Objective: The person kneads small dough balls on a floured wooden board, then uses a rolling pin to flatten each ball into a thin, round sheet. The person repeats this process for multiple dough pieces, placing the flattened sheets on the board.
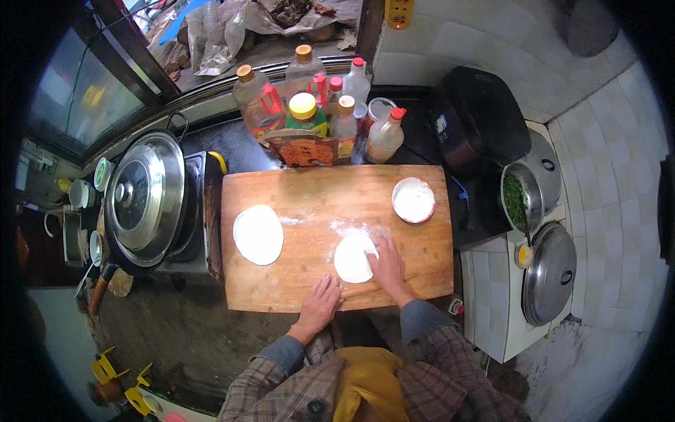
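A flat round of white dough point(354, 258) lies on the wooden board point(311, 200), right of the middle. My right hand point(389, 264) touches its right edge, thumb over the dough and fingers beside it; whether it pinches the edge is not clear. Near the board's front edge rests my left hand point(322, 298), palm down and holding nothing, just left of that dough. A second, larger dough round point(258, 235) lies at the board's left. Loose flour is scattered behind the nearer round. At the back right of the board stands a bowl of white flour point(413, 200).
Several bottles point(385, 138) and jars crowd behind the board. Left is a lidded wok point(145, 192) on a stove, its wooden handle point(100, 290) pointing forward. A black appliance point(482, 116), a metal bowl of chopped greens point(514, 200) and a metal lid point(548, 274) are right.
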Tool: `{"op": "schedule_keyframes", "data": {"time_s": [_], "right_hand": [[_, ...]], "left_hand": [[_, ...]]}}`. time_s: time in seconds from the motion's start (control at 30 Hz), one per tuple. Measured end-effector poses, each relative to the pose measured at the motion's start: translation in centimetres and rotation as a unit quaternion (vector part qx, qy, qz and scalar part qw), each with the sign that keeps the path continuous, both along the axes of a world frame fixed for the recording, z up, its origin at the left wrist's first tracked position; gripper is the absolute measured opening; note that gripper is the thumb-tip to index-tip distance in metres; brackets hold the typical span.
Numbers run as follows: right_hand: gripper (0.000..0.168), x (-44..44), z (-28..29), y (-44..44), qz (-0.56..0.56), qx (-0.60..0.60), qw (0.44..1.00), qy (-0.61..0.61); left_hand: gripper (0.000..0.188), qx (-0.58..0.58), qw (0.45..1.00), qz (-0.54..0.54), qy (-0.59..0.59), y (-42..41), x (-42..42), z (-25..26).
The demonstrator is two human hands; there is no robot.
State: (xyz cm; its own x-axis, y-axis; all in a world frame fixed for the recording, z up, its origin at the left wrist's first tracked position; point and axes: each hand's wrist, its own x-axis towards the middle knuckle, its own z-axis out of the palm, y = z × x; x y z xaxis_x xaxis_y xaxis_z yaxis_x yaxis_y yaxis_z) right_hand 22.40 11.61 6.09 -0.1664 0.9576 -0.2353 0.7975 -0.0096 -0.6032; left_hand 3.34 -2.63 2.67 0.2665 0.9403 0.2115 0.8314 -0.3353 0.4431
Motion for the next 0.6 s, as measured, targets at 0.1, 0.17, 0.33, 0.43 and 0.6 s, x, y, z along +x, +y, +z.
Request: {"op": "schedule_keyframes", "data": {"time_s": [0.1,0.17,0.33,0.43,0.6], "right_hand": [[0.035,1.8,1.3,-0.5,0.036,-0.103,0.993,-0.051],[0.038,6.1,-1.7,-3.3,0.093,0.028,0.992,-0.077],[0.051,4.9,-2.1,-1.2,0.224,0.187,0.948,-0.127],[0.058,1.7,-2.0,5.7,0.231,0.18,0.949,-0.115],[0.065,0.6,-1.7,7.7,0.208,0.174,0.96,-0.064]], "left_hand": [[0.039,-0.036,0.999,0.023,-0.032,0.4,-0.5,0.4],[0.04,-0.049,0.998,0.024,-0.044,0.7,-0.4,0.4],[0.057,-0.086,0.994,0.069,0.017,5.3,-1.8,-0.7],[0.068,-0.107,0.979,0.173,0.012,13.2,-3.4,-0.2],[0.071,-0.122,0.978,0.16,0.045,15.4,-4.3,0.2]]}}
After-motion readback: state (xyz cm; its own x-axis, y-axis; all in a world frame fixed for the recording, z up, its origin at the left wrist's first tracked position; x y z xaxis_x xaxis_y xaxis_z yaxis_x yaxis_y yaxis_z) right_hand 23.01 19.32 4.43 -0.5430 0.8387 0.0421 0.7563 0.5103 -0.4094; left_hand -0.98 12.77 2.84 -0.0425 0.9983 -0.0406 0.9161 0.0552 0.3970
